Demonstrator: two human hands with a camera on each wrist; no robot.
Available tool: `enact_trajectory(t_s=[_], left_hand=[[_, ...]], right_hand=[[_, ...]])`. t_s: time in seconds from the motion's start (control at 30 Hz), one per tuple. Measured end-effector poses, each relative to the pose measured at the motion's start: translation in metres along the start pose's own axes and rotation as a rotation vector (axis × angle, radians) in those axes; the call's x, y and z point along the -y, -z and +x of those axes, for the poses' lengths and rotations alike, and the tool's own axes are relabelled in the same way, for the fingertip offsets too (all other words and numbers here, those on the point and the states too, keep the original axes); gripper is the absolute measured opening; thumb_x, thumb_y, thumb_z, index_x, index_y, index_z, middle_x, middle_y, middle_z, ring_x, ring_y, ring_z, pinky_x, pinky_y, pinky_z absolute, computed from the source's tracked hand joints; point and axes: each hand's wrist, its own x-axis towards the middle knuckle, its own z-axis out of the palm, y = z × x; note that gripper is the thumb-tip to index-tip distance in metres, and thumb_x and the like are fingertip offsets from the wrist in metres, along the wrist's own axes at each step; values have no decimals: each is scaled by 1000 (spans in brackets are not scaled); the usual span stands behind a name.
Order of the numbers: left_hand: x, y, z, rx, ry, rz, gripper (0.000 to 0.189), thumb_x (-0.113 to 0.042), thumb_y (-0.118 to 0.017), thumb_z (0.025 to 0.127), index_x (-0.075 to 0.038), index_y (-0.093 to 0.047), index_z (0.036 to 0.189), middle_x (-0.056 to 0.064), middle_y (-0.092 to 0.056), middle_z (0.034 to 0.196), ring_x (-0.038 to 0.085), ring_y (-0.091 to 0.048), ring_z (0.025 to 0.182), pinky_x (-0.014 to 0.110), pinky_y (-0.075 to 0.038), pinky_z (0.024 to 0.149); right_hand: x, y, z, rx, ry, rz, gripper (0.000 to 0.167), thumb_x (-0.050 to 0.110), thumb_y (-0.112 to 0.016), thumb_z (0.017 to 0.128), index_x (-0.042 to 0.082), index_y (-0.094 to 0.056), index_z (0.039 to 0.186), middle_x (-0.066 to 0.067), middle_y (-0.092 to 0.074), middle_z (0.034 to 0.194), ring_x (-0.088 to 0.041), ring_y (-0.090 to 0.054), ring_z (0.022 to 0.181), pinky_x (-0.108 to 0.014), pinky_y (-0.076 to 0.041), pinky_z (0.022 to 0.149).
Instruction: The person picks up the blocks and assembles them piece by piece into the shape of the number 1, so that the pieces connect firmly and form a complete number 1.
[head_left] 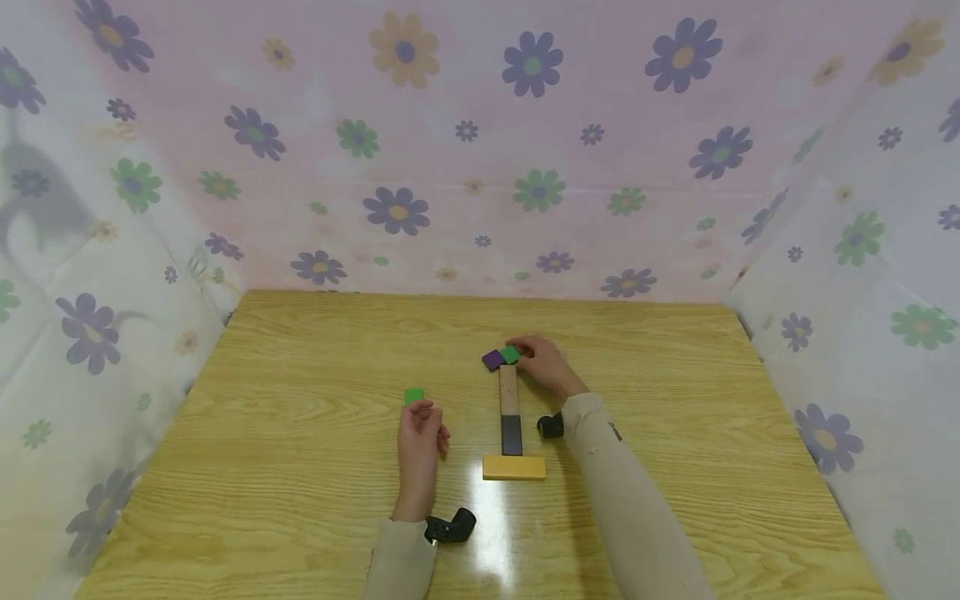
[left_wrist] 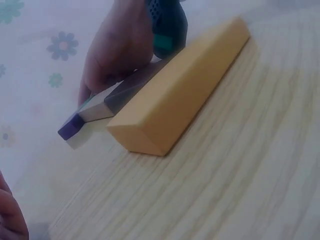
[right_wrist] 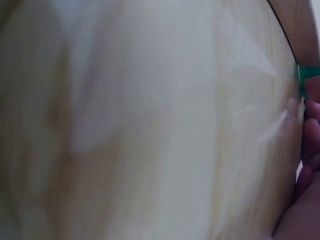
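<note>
A green block [head_left: 510, 355] lies at a slant against a purple block [head_left: 492, 360], both at the far end of a row. My right hand [head_left: 546, 365] pinches the green block; in the right wrist view its fingers [right_wrist: 311, 135] show at the right edge beside the green. From there a natural wood block [head_left: 509, 390] and a dark block [head_left: 512, 435] run end to end towards me, down to a crosswise yellow block [head_left: 514, 468]. My left hand [head_left: 420, 433] hangs loosely, its fingertips overlapping the near edge of another green block [head_left: 414, 396].
The blocks stand on a wood-grain table [head_left: 300, 358]. Flower-patterned cloth [head_left: 465, 167] rises behind it and along both sides. A black wrist device [head_left: 452, 527] sits at the left sleeve, and another [head_left: 551, 427] at the right.
</note>
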Motion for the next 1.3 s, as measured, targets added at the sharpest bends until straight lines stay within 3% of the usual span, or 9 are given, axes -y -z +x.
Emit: enact_trajectory(t_s=[0.2, 0.5, 0.77, 0.93, 1.3], left_hand=[[-12, 2, -3, 12, 52, 68, 44, -10, -58, 86, -2, -30, 119, 11, -47, 85, 16, -47, 52, 26, -39, 46], [-13, 8, -1, -14, 74, 248, 58, -20, -59, 86, -11, -20, 127, 12, -50, 90, 25, -55, 48, 28, -40, 37], [-22, 19, 10, 31, 179, 311, 73, -31, -54, 88, -17, -4, 138, 13, -53, 98, 26, -62, 55, 25, -40, 38], [-23, 22, 14, 64, 228, 296, 68, -32, -53, 89, -20, -7, 138, 12, -54, 95, 25, -64, 59, 24, -40, 39], [-21, 21, 17, 68, 207, 317, 54, -32, -52, 90, -19, -22, 132, 11, -55, 90, 25, -64, 60, 24, -39, 39]], right_hand=[[-1, -1, 1, -2, 3, -12, 35, 11, -53, 87, 16, -54, 122, -6, -51, 105, -22, -43, 95, -37, -36, 81], [1, -1, -1, -14, 14, -22, 36, 11, -54, 86, 16, -55, 121, -6, -51, 104, -22, -43, 94, -38, -36, 81], [-1, -1, 0, -16, 24, -34, 35, 11, -54, 86, 15, -55, 121, -6, -51, 103, -21, -44, 92, -37, -37, 79], [-1, -1, 0, -4, 41, -29, 35, 11, -53, 87, 14, -54, 122, -6, -51, 104, -21, -46, 92, -37, -39, 80], [-2, 0, 0, 4, 45, -11, 36, 11, -53, 87, 14, -53, 123, -7, -51, 106, -21, -46, 93, -37, -39, 80]])
